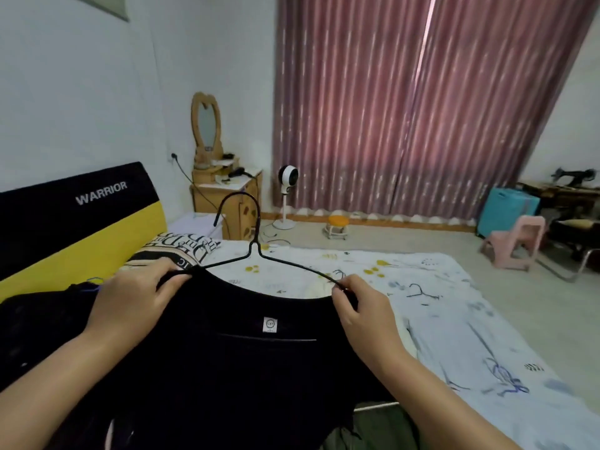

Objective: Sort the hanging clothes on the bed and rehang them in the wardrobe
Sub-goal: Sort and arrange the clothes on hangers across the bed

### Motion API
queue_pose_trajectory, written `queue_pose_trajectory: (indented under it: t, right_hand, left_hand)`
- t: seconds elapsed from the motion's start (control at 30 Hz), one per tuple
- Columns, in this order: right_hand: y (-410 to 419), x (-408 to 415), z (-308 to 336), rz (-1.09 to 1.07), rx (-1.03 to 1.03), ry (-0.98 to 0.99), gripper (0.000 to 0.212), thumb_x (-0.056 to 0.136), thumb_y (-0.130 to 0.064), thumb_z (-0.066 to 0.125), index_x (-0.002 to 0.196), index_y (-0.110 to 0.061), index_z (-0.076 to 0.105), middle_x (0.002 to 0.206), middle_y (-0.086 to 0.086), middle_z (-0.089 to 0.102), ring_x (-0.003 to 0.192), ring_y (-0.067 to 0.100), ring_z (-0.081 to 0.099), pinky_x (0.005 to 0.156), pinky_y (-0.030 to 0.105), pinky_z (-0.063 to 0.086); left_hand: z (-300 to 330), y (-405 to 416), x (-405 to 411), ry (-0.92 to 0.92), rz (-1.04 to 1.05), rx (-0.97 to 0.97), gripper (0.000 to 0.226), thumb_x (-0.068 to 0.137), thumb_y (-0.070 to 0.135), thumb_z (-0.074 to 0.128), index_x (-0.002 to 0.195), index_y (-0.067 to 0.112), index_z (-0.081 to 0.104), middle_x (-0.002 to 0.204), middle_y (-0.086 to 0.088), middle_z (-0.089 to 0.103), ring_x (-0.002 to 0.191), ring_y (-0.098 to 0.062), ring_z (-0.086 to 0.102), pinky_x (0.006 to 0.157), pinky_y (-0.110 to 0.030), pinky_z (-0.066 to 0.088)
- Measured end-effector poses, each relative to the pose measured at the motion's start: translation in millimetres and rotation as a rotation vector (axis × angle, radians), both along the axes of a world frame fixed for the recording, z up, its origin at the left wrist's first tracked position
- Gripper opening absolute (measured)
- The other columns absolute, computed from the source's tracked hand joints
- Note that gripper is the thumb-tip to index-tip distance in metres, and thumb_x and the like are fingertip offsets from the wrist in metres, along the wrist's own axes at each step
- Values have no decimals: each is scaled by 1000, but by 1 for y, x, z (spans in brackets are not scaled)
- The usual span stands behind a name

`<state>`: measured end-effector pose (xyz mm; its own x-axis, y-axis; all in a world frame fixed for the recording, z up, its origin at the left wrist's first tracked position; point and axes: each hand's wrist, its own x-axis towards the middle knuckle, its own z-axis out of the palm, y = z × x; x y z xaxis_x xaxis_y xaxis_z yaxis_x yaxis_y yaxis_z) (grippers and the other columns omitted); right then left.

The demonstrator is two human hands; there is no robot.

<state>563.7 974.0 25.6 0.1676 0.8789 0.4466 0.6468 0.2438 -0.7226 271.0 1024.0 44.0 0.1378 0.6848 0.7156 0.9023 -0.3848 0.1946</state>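
1. The left hand (pixel 130 302), at 9 o'clock in the view, pinches the left shoulder of a black short-sleeved fabric top (pixel 227 362) together with the left arm of a thin black wire hanger (pixel 250 251).
2. The right hand (pixel 365 315), at 3 o'clock from the collar, pinches the hanger's right arm at the top's other shoulder.
3. The hanger's hook stands up at 12 o'clock between the 2 hands; its arms run into the neckline, where a small white label (pixel 270 324) shows.
4. The top is held over the near edge of a bed with a pale printed sheet (pixel 454 319); more dark clothing (pixel 39 323) lies at 9 o'clock.
5. A black-and-yellow headboard lettered WARRIOR (pixel 81 219) stands at 10 o'clock, with a printed pillow (pixel 181 250) beside it.
6. At 12 o'clock stand a wooden dressing desk with a heart-shaped mirror (pixel 211 177) and a white pedestal fan (pixel 287 193); pink striped curtains (pixel 422 108) hang at 1 o'clock, and a pink plastic chair (pixel 516 241) sits at 3 o'clock.
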Motion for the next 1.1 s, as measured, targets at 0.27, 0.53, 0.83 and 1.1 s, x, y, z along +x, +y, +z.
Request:
queue_pose_trajectory:
  t: [0.27,0.53,0.83,1.1]
  right_hand:
    - [-74,16,54,-257,127,56,40,79,1,35,98,-13,68,80,-9,64,80,8,57,67,14,42]
    - [-165,61,44,-601,77,-169,49,77,15,42,118,-3,62,113,10,65,109,25,55,91,20,35]
    - [-281,153,44,-866,-32,-392,22,83,5,53,93,-10,66,90,8,65,88,30,55,71,34,37]
    - [-366,262,30,-972,-177,-381,22,81,4,54,77,-18,55,73,1,56,71,23,49,52,23,31]
  left_hand:
    - [37,-16,32,-47,-200,81,7,78,11,72,74,7,67,58,-10,64,53,-33,60,46,-21,26]
    - [30,-52,96,-67,-488,75,17,81,18,71,69,9,64,51,-6,59,47,-31,58,45,-25,30]
    - [21,-114,215,-121,-806,9,45,81,49,37,69,13,61,51,0,58,47,-26,56,44,-25,33]
    - [-2,-181,348,-79,-963,-130,67,71,66,17,80,15,60,65,2,60,66,-21,57,56,-27,35]
